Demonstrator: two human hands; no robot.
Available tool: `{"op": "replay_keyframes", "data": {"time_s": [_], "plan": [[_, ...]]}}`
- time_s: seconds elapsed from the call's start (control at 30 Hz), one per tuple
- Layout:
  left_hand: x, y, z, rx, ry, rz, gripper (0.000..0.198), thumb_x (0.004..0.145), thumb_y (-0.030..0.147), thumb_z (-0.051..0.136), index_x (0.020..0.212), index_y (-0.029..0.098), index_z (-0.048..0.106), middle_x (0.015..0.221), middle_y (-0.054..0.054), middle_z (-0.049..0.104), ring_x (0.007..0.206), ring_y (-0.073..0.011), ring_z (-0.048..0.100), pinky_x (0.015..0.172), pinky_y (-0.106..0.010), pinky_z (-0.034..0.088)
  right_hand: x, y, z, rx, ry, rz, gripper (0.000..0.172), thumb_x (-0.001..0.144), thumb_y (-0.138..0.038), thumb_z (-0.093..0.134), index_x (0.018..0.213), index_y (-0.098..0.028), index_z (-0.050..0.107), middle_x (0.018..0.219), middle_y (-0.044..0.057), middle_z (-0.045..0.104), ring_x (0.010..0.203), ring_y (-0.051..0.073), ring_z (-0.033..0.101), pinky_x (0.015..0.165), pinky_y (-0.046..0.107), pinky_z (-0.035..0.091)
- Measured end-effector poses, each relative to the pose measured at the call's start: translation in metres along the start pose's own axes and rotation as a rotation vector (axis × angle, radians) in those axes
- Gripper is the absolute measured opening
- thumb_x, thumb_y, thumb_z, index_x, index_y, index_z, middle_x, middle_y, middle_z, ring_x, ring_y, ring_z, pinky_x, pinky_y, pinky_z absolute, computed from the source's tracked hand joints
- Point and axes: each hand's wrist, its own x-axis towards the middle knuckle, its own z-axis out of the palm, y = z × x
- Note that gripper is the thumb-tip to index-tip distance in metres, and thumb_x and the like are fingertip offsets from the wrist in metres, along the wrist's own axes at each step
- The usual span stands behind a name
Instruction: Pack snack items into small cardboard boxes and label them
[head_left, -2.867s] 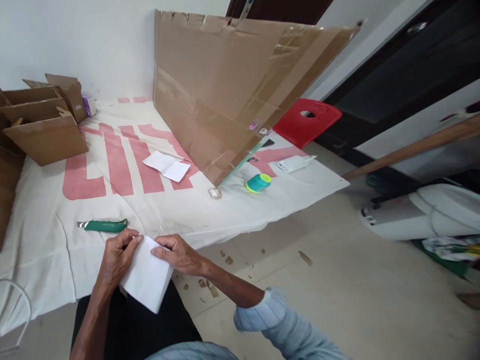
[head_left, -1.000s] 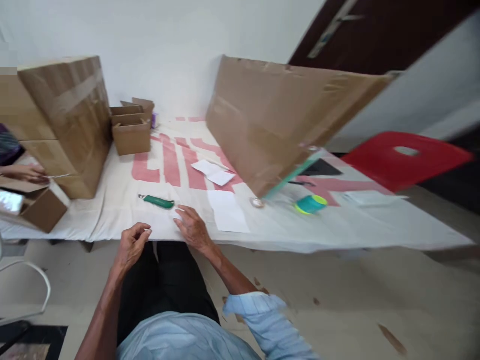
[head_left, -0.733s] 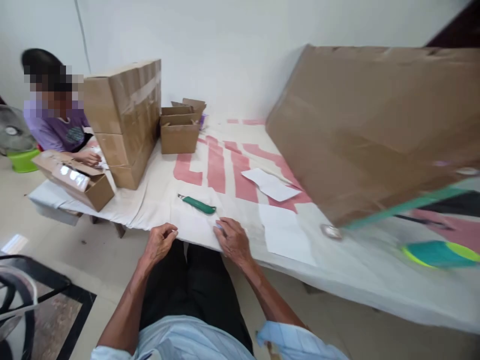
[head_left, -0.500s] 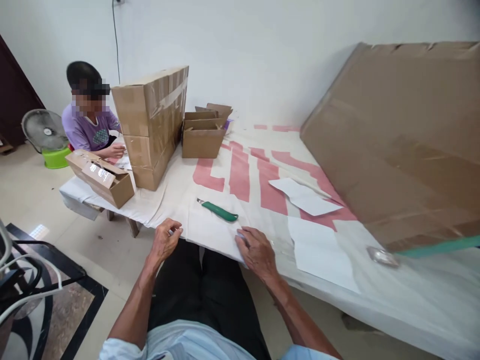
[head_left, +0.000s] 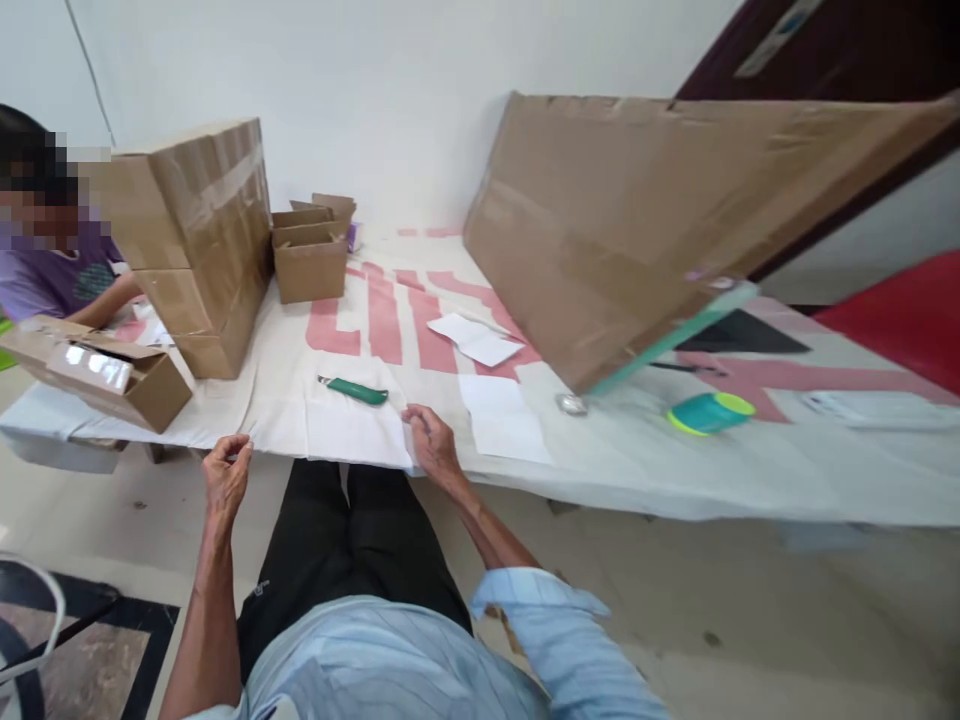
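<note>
My left hand (head_left: pixel 227 474) is at the table's front edge, thumb and fingertips pressed together beside the white cloth. Whether a bit of cloth is pinched there cannot be made out. My right hand (head_left: pixel 435 445) rests at the front of the table with its fingers loosely bent and apart, by the right side of a white sheet (head_left: pixel 352 436). Just beyond that sheet lies a green-handled cutter knife (head_left: pixel 358 390), its blade end pointing left; neither hand touches it. To the right of my right hand are another white sheet (head_left: pixel 504 418) and a folded paper (head_left: pixel 480 340).
Stacked cardboard boxes (head_left: pixel 202 230) and open cartons (head_left: pixel 309 270) stand at the left. A long open box (head_left: pixel 142 390) is nearer, beside a person in purple (head_left: pixel 56 265). A large cardboard sheet (head_left: pixel 600 220) leans at right, near a teal-and-yellow object (head_left: pixel 709 412) and a red chair (head_left: pixel 907 320).
My view has swung right, bringing the teal-and-yellow object and red chair into sight. My right hand is closer to the sheet's right side. The knife still lies on the table.
</note>
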Motion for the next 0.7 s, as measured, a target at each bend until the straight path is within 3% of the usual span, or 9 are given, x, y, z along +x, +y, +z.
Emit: {"op": "replay_keyframes", "data": {"time_s": [0.13,0.27,0.37,0.47,0.57,0.7], "plan": [[-0.003,0.0,0.014,-0.005,-0.103,0.02,0.036,0.077,0.052,0.07,0.089,0.018,0.078,0.085,-0.008,0.079,0.078,-0.0229,0.072,0.078,-0.036,0.061,0.005,0.0,-0.002,0.074,-0.008,0.065,0.039,0.098,-0.043,0.044,0.116,-0.021,0.072,0.104,0.009,0.082,0.1,0.026,0.077,0.099,0.046,0.061],[-0.005,0.004,0.021,0.024,-0.154,0.068,0.031,0.08,0.048,0.068,0.091,0.02,0.078,0.091,-0.008,0.078,0.083,-0.0245,0.073,0.077,-0.037,0.061,0.004,-0.006,-0.004,-0.068,-0.088,-0.047,0.039,0.099,-0.037,0.047,0.119,-0.02,0.076,0.117,0.012,0.081,0.111,0.029,0.075,0.105,0.048,0.059],[-0.013,0.012,0.032,0.127,-0.198,0.246,0.025,0.085,0.041,0.067,0.096,0.022,0.079,0.104,-0.012,0.079,0.103,-0.0302,0.073,0.091,-0.044,0.06,-0.007,-0.015,-0.006,-0.267,-0.215,-0.213,0.036,0.101,-0.034,0.053,0.124,-0.022,0.078,0.136,0.014,0.076,0.13,0.031,0.068,0.117,0.054,0.052],[-0.027,0.022,0.045,0.347,-0.239,0.412,0.023,0.093,0.034,0.065,0.105,0.022,0.08,0.121,-0.015,0.079,0.129,-0.0366,0.066,0.111,-0.054,0.051,-0.028,-0.024,-0.01,-0.408,-0.288,-0.312,0.038,0.104,-0.032,0.055,0.135,-0.023,0.075,0.155,0.014,0.065,0.147,0.033,0.058,0.124,0.059,0.044],[-0.038,0.03,0.05,0.558,-0.288,0.369,0.027,0.098,0.034,0.064,0.12,0.025,0.078,0.143,-0.013,0.073,0.148,-0.0385,0.055,0.116,-0.059,0.045,-0.053,-0.029,-0.017,-0.454,-0.311,-0.361,0.042,0.106,-0.029,0.053,0.144,-0.023,0.07,0.16,0.013,0.06,0.152,0.032,0.054,0.125,0.06,0.043],[-0.037,0.029,0.035,0.711,-0.266,0.254,0.034,0.103,0.037,0.06,0.133,0.027,0.074,0.158,-0.012,0.063,0.154,-0.0367,0.049,0.12,-0.062,0.039,-0.079,-0.036,-0.026,-0.394,-0.309,-0.416,0.04,0.107,-0.03,0.053,0.141,-0.022,0.072,0.155,0.014,0.065,0.149,0.032,0.057,0.122,0.06,0.048]]}}
